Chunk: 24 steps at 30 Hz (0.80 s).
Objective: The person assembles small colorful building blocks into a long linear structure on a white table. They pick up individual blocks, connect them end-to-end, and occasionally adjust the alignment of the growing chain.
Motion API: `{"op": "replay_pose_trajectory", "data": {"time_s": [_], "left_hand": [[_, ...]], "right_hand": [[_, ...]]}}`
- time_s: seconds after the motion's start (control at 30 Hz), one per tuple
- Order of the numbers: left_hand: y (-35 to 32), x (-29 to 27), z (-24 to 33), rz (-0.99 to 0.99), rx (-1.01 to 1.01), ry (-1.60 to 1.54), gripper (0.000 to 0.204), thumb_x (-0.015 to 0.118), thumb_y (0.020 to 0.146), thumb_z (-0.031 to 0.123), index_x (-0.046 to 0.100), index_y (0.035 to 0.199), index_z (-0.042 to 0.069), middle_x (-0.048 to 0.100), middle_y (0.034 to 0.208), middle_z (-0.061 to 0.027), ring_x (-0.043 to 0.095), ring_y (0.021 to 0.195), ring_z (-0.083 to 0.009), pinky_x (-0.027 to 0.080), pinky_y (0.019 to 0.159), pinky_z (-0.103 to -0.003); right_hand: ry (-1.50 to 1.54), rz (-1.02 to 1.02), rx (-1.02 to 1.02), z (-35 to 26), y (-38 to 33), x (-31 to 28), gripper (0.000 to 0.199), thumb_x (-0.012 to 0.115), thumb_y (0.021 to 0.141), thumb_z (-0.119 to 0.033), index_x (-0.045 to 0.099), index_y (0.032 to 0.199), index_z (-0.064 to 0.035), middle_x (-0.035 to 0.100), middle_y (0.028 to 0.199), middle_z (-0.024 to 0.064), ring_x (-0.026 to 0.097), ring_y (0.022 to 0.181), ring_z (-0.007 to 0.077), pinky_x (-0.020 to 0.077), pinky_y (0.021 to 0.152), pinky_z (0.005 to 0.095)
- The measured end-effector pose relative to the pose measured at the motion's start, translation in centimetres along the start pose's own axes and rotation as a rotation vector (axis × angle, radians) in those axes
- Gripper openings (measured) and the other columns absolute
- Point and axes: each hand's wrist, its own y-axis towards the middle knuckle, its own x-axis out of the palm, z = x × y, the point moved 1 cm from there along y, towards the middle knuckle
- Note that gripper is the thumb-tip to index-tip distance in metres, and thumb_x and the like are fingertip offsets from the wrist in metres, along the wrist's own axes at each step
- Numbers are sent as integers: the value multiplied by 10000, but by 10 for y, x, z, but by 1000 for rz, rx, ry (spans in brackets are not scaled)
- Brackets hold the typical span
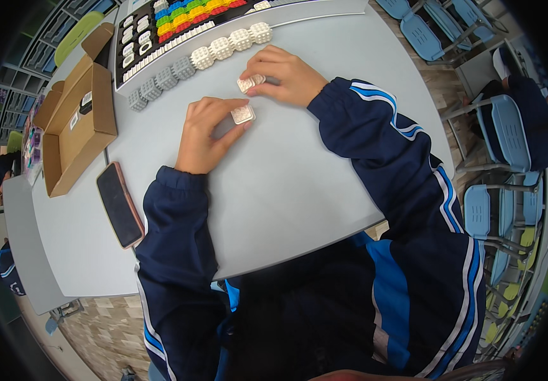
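Left hand (201, 134): pinches white square block (243, 115), upper centre
Right hand (291, 75): pinches small white piece (246, 84)
Smartphone (119, 204): left of frame

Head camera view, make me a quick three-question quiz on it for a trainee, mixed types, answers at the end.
1. True or false: the phone lies outside the open cardboard box.
2. Which does the left hand hold? A: a pen; B: a small white block; C: a cup.
3. Fill in: the bumpy grey blocks sit to the ____ of the bumpy white blocks.

Key: 1 true; 2 B; 3 left.
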Motion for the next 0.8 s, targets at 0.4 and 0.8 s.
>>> {"op": "replay_pose_trajectory", "data": {"time_s": [0.4, 0.8], "left_hand": [[-20, -11, -16, 286, -294, -94, 319, 805, 770, 104, 724, 1078, 99, 688, 1008, -60, 613, 957, -218, 446, 897, -328], [-29, -11, -5, 56, -214, 14, 327, 777, 780, 88, 710, 1100, 96, 682, 1068, -56, 599, 1028, -244, 445, 933, -351]], "right_hand": [[-10, -12, -53, -7, 1, 0, 221, 748, 822, -264, 705, 969, -105, 643, 963, 15, 568, 968, 238, 481, 874, 359], [-42, -26, -38, -26, -22, -15, 196, 751, 811, -212, 678, 945, -88, 626, 919, 37, 580, 933, 248, 474, 850, 367]]}}
